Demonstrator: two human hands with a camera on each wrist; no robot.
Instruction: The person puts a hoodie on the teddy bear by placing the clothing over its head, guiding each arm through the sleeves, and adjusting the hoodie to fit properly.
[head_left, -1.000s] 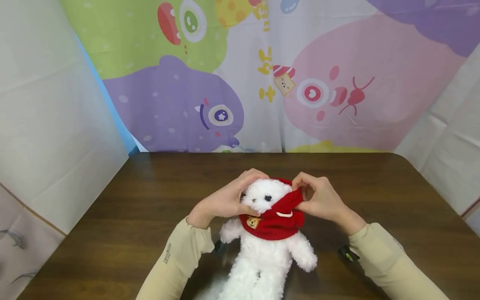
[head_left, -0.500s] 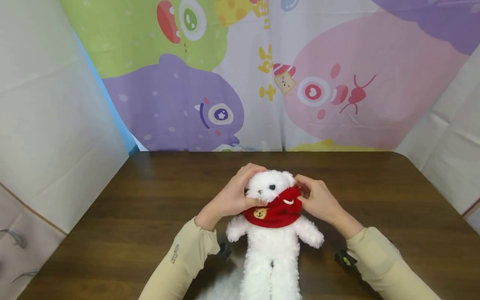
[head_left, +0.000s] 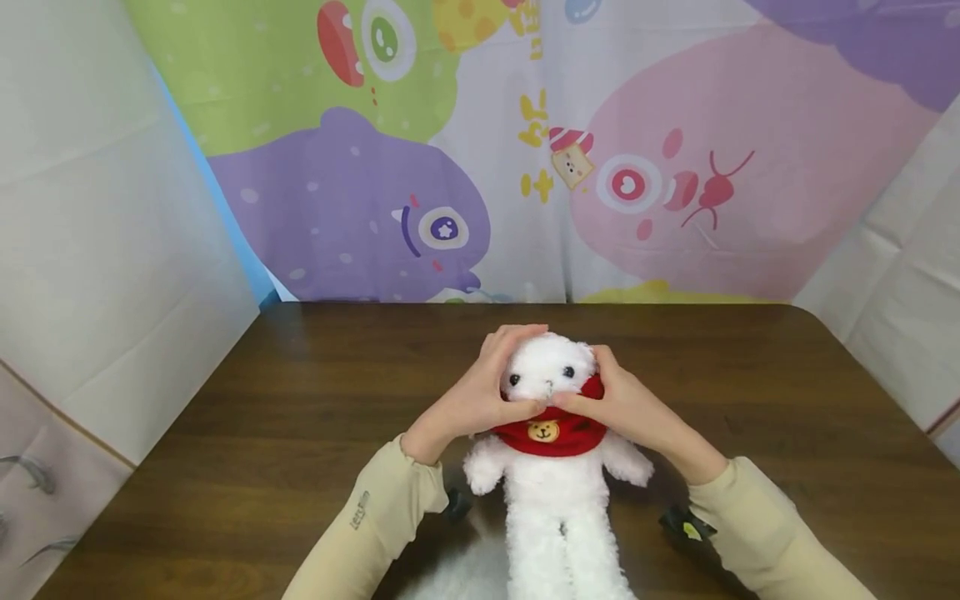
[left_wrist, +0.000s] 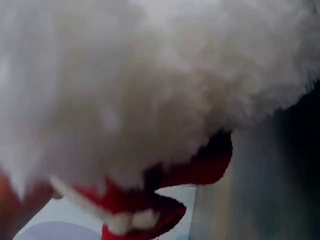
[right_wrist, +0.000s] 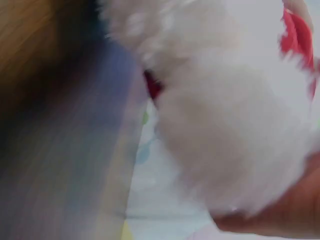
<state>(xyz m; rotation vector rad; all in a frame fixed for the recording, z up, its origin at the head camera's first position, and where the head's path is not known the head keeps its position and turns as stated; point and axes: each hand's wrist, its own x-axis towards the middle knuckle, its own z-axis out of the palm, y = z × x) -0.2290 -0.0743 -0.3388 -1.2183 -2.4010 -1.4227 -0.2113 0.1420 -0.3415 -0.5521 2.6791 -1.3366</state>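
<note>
A fluffy white teddy bear (head_left: 558,492) lies face up on the brown table in the head view. A red cloth garment (head_left: 566,442) with a tan bear-face patch (head_left: 543,431) wraps its neck. My left hand (head_left: 487,383) grips the left side of the bear's head (head_left: 542,362), thumb below the muzzle. On the other side my right hand (head_left: 618,400) holds the head and the garment's edge, its thumb near the left one. Most other fingers are hidden behind the head. White fur (left_wrist: 125,90) fills the left wrist view, above red cloth with a white cord-like piece (left_wrist: 120,220).
The brown wooden table (head_left: 300,400) reaches back to a curtain (head_left: 525,250) printed with cartoon monsters. Pale cloth walls (head_left: 112,208) stand at both sides. A pale patch (head_left: 465,575) on the table lies beside the bear's legs.
The bear has shifted away from me and slightly right, and its face has turned to the front. My right thumb has moved left onto the garment below the muzzle, leaving the gathered side cloth.
</note>
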